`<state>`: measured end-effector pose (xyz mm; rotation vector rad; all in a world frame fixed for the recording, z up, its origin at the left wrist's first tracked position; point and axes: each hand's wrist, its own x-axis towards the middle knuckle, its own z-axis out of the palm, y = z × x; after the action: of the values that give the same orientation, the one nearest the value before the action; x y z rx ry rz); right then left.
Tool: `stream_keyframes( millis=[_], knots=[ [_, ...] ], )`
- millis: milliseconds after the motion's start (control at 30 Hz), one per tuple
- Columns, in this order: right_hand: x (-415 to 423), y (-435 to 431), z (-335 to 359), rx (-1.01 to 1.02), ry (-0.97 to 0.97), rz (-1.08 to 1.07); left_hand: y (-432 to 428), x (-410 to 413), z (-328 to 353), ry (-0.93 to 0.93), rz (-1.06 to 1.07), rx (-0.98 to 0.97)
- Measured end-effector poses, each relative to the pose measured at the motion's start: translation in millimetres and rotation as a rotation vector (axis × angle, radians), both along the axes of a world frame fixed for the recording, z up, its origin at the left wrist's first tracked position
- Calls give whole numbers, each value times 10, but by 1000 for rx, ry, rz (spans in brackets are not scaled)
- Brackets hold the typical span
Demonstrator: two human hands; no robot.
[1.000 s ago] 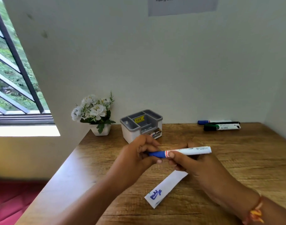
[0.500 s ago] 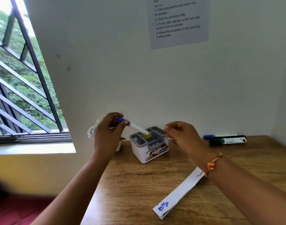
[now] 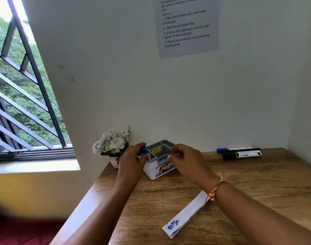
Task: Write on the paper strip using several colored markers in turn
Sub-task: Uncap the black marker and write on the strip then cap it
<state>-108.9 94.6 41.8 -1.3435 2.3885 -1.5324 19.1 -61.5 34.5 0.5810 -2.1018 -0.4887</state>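
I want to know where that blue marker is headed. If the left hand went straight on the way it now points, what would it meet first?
Most likely the organizer box. The left hand holds the blue marker right at its left compartment. Depth is hard to judge from one view.

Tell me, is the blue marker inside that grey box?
Partly, it seems: the left hand grips the blue marker upright, its barrel dipping into the grey box's left compartment.
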Motion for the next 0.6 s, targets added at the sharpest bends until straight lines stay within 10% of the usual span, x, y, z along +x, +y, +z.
stream_keyframes(
  millis=[267,600],
  knots=[
    [-576,361,-235,258,341,-278,472,53,-8,110,-53,-265],
    [-1282,823,-521,561,336,-525,859,-156,-356,-364,-445,-177]
  ],
)
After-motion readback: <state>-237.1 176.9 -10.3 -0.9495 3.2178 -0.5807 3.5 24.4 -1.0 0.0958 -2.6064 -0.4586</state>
